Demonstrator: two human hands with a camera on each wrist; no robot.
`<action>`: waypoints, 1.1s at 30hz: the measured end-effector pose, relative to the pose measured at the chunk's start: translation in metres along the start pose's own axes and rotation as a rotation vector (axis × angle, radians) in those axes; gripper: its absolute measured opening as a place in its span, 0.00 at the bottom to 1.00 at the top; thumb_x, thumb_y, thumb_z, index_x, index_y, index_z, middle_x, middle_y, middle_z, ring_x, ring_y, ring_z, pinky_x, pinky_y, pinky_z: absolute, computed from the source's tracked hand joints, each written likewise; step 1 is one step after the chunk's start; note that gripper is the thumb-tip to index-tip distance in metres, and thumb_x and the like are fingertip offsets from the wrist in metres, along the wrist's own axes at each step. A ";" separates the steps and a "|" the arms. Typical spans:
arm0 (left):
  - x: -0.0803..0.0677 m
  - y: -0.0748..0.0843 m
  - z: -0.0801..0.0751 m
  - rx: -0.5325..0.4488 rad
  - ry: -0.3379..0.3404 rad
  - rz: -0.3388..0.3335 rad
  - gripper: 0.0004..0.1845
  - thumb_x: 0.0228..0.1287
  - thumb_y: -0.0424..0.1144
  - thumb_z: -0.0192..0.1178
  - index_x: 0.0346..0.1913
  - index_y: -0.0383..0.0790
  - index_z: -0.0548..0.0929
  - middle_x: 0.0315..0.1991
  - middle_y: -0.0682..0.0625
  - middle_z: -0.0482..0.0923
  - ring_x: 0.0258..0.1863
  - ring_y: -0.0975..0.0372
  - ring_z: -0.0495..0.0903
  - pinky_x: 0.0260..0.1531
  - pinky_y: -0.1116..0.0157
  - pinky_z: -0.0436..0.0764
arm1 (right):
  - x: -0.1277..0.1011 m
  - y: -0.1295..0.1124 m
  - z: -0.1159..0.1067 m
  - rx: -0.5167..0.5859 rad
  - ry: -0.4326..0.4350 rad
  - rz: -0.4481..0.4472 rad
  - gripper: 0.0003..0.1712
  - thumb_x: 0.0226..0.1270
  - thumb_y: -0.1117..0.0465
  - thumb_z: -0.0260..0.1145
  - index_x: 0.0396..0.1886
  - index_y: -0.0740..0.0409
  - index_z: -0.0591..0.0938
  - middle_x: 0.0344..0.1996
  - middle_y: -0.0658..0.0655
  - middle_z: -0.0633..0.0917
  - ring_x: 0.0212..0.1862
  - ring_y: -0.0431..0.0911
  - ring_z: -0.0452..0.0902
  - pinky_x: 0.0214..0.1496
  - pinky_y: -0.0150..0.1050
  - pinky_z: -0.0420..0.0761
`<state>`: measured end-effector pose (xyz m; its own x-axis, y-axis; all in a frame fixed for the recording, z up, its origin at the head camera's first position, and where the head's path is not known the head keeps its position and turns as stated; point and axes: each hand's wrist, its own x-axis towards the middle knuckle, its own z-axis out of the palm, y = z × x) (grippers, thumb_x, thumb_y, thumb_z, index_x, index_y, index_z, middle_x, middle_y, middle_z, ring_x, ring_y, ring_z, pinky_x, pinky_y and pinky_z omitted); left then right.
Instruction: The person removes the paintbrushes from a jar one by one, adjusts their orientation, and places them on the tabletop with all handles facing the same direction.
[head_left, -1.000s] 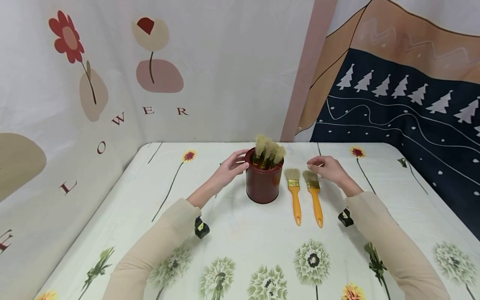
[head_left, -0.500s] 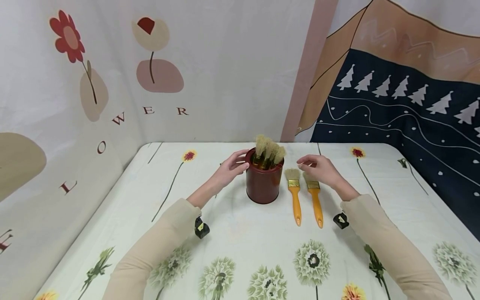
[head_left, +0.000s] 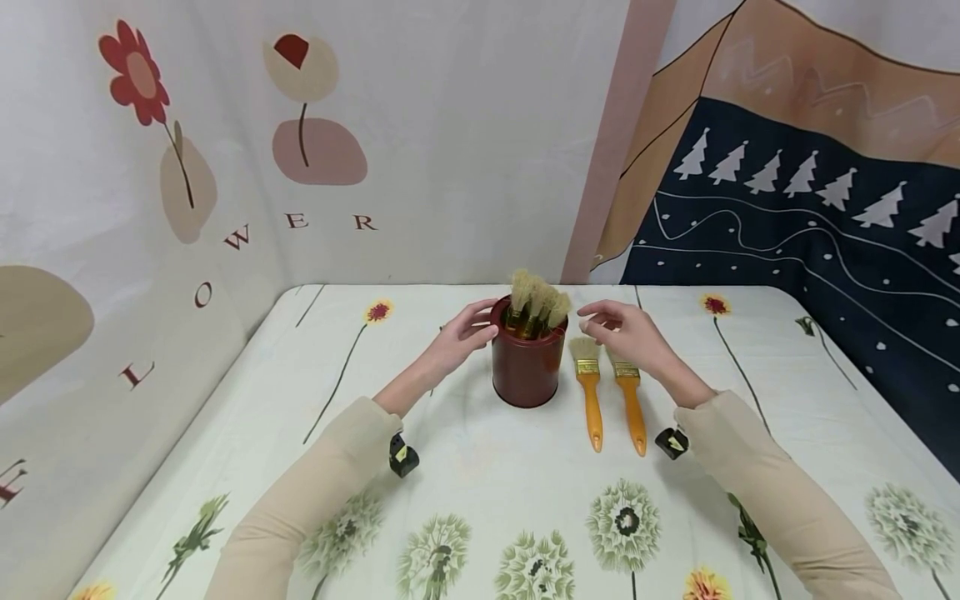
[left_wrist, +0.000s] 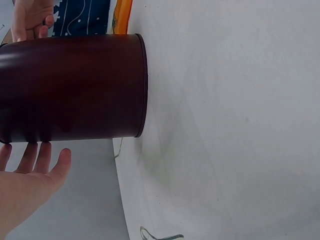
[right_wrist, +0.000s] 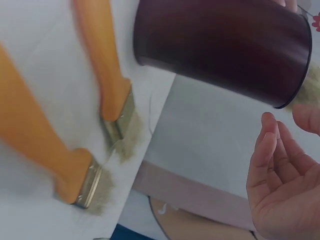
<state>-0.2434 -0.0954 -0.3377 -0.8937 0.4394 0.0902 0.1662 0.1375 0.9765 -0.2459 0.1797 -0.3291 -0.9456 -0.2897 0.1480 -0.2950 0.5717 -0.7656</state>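
Two orange-handled brushes lie flat on the tabletop [head_left: 465, 467], while several more stand bristles-up in the dark red can [head_left: 527, 367] near its middle. Judging by that, the work looks partly done: a few brushes are out and laid down, and a bunch [head_left: 536, 302] remains in the can.

The can stands upright, its long axis vertical and its mouth facing up. The left hand [head_left: 467, 333] rests against the can's left side near the rim; the left wrist view shows its fingers [left_wrist: 45, 159] straight and relaxed beside the wall, not curled round it.

The right hand [head_left: 628, 331] hovers just right of the can's rim, above the bristle ends of the two lying brushes. Its fingers [right_wrist: 272, 150] are loosely bent and hold nothing; in the right wrist view the palm shows bare.

The nearer brush [head_left: 589, 385] lies just beside the can, and the second brush [head_left: 630, 400] lies just to its right, the two close but apart. Both run lengthwise away from the person, roughly parallel, handles toward the person and bristles toward the far edge. The second brush's bristles are partly hidden under the right hand in the head view.
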 end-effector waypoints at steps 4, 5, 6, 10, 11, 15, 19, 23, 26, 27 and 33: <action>0.000 -0.001 0.000 -0.003 -0.003 0.004 0.26 0.65 0.38 0.49 0.65 0.41 0.57 0.61 0.42 0.59 0.58 0.54 0.62 0.52 0.57 0.66 | -0.001 -0.006 0.001 0.017 0.006 -0.013 0.20 0.62 0.54 0.59 0.50 0.59 0.75 0.35 0.58 0.79 0.33 0.49 0.75 0.38 0.40 0.74; 0.000 -0.001 0.000 -0.004 -0.003 0.005 0.26 0.65 0.38 0.49 0.65 0.41 0.57 0.61 0.42 0.59 0.58 0.54 0.62 0.52 0.57 0.66 | -0.001 -0.008 0.001 0.020 0.007 -0.015 0.20 0.62 0.53 0.59 0.51 0.59 0.74 0.35 0.58 0.79 0.32 0.48 0.75 0.39 0.40 0.74; 0.000 0.000 0.000 -0.002 -0.002 0.005 0.26 0.65 0.38 0.49 0.65 0.41 0.57 0.61 0.42 0.59 0.58 0.54 0.62 0.52 0.58 0.66 | -0.001 -0.010 0.002 0.023 0.010 -0.017 0.21 0.62 0.53 0.59 0.51 0.59 0.74 0.34 0.58 0.80 0.32 0.48 0.75 0.39 0.40 0.74; 0.000 -0.001 0.000 0.003 0.000 0.004 0.27 0.65 0.38 0.49 0.65 0.41 0.57 0.61 0.42 0.59 0.58 0.54 0.62 0.52 0.58 0.66 | -0.002 -0.017 0.003 0.031 0.036 -0.021 0.23 0.61 0.51 0.59 0.52 0.60 0.73 0.33 0.59 0.80 0.31 0.49 0.75 0.38 0.39 0.74; 0.000 -0.001 0.000 0.003 -0.001 0.003 0.27 0.65 0.38 0.49 0.65 0.41 0.57 0.61 0.43 0.59 0.58 0.54 0.62 0.52 0.58 0.66 | -0.002 -0.020 0.004 0.035 0.045 -0.020 0.24 0.61 0.51 0.59 0.53 0.59 0.73 0.33 0.59 0.80 0.32 0.49 0.75 0.37 0.39 0.74; 0.000 0.000 0.000 0.002 0.001 -0.002 0.27 0.65 0.38 0.50 0.65 0.41 0.57 0.61 0.43 0.59 0.58 0.55 0.62 0.52 0.58 0.66 | -0.001 -0.024 0.007 0.035 0.096 -0.006 0.27 0.59 0.47 0.60 0.54 0.58 0.73 0.33 0.58 0.80 0.31 0.50 0.75 0.34 0.38 0.75; 0.000 0.001 0.000 0.005 0.005 -0.007 0.27 0.65 0.39 0.50 0.65 0.41 0.57 0.61 0.43 0.59 0.58 0.55 0.62 0.52 0.58 0.66 | 0.001 -0.026 0.011 0.023 0.159 0.014 0.28 0.57 0.45 0.61 0.53 0.57 0.73 0.34 0.56 0.79 0.32 0.48 0.73 0.31 0.36 0.75; 0.000 0.001 0.001 0.007 0.006 -0.009 0.27 0.65 0.39 0.50 0.65 0.42 0.57 0.61 0.43 0.59 0.58 0.55 0.62 0.52 0.58 0.66 | 0.002 -0.027 0.016 0.018 0.193 0.025 0.28 0.57 0.45 0.61 0.53 0.56 0.74 0.34 0.56 0.78 0.33 0.47 0.70 0.30 0.35 0.74; 0.000 0.000 0.001 0.008 0.007 -0.010 0.27 0.65 0.39 0.50 0.65 0.42 0.57 0.61 0.43 0.60 0.58 0.55 0.62 0.52 0.58 0.66 | 0.002 -0.028 0.020 0.016 0.206 0.030 0.29 0.56 0.45 0.61 0.53 0.55 0.74 0.34 0.55 0.78 0.32 0.47 0.70 0.30 0.35 0.73; 0.000 0.000 0.001 0.009 0.008 -0.010 0.27 0.65 0.39 0.50 0.65 0.42 0.57 0.61 0.43 0.60 0.58 0.55 0.62 0.52 0.58 0.66 | 0.002 -0.029 0.021 0.017 0.212 0.030 0.29 0.56 0.44 0.62 0.53 0.55 0.74 0.33 0.55 0.78 0.32 0.47 0.70 0.30 0.35 0.73; 0.000 0.000 0.001 0.008 0.010 -0.012 0.27 0.65 0.39 0.50 0.65 0.41 0.57 0.61 0.42 0.60 0.58 0.55 0.62 0.52 0.58 0.66 | 0.002 -0.032 0.027 0.012 0.243 0.019 0.30 0.55 0.45 0.63 0.53 0.57 0.74 0.34 0.54 0.76 0.33 0.48 0.69 0.31 0.37 0.72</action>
<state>-0.2433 -0.0948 -0.3378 -0.8999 0.4287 0.0801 0.1583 0.1499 0.9759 -0.2345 0.1396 -0.3215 -0.9566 -0.0851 0.2787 -0.2766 0.5660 -0.7766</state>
